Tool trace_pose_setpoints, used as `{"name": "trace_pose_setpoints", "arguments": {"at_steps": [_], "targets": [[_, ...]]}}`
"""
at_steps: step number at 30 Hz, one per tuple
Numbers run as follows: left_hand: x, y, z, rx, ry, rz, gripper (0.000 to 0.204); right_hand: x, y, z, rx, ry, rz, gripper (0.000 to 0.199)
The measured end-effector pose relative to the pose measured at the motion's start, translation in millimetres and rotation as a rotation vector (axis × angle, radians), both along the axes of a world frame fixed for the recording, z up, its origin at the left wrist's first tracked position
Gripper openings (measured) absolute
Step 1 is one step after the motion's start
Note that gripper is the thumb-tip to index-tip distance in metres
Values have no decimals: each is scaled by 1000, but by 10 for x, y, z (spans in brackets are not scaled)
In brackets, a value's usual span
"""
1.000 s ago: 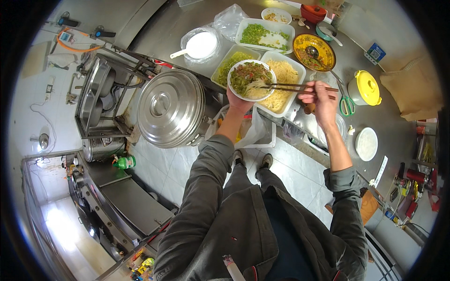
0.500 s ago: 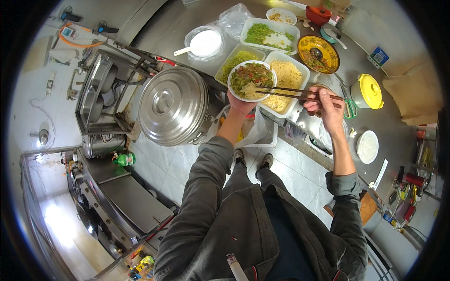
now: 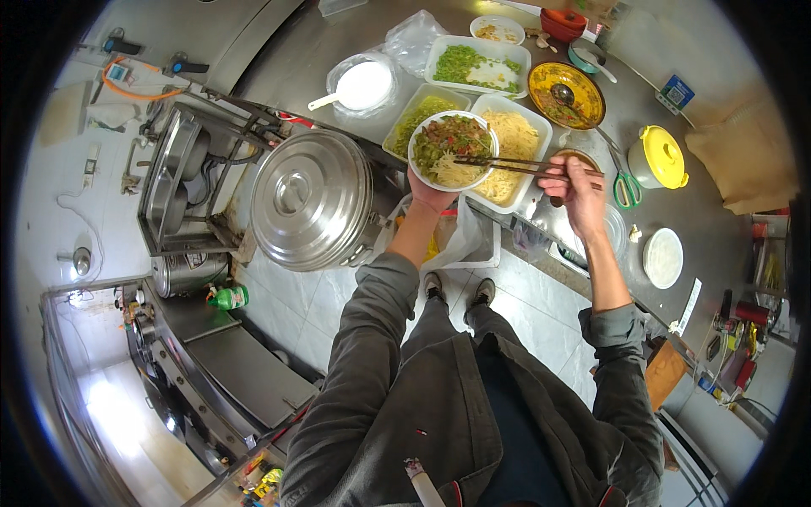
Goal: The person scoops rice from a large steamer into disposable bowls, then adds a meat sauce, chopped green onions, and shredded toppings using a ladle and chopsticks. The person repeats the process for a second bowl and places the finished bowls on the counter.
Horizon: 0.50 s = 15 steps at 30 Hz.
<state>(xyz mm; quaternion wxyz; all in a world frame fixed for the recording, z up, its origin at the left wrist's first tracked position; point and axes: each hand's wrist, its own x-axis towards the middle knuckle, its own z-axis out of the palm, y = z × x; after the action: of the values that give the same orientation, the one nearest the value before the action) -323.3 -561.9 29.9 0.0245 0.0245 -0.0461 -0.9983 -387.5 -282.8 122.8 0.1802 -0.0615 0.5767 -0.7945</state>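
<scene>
My left hand [image 3: 432, 198] is closed around the underside of a white bowl [image 3: 429, 181]. Chopped greens, reddish pieces and some pale shreds [image 3: 456, 172] fill the bowl. My right hand [image 3: 579, 188] grips a pair of dark chopsticks [image 3: 525, 164], their tips down in the shreds inside the bowl. Just behind and right of the bowl stands a white tub [image 3: 546, 135] heaped with pale yellow shreds [image 3: 517, 139]. Partly hidden by the bowl, another tub [image 3: 395, 139] holds chopped green pickles. A long tub [image 3: 434, 61] of chopped green onions lies farther back.
A lidded steel pot [image 3: 308, 198] stands left of my arm. On the steel counter are a yellow bowl [image 3: 600, 95] with a ladle, a yellow-lidded pot [image 3: 659, 156], green-handled scissors [image 3: 627, 190], a white round lid [image 3: 663, 258] and a white scoop [image 3: 365, 84] on plastic.
The chopstick tips have moved left and deeper into the bowl, and my right hand has come slightly left. More pale shreds now show on top of the food. The view has shifted a little.
</scene>
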Motion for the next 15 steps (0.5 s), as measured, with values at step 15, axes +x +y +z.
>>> {"name": "trace_pose_setpoints", "arguments": {"at_steps": [15], "targets": [[59,163,111,-251,-71,13,63,129,88,-55,-12,-36,68,41]]}}
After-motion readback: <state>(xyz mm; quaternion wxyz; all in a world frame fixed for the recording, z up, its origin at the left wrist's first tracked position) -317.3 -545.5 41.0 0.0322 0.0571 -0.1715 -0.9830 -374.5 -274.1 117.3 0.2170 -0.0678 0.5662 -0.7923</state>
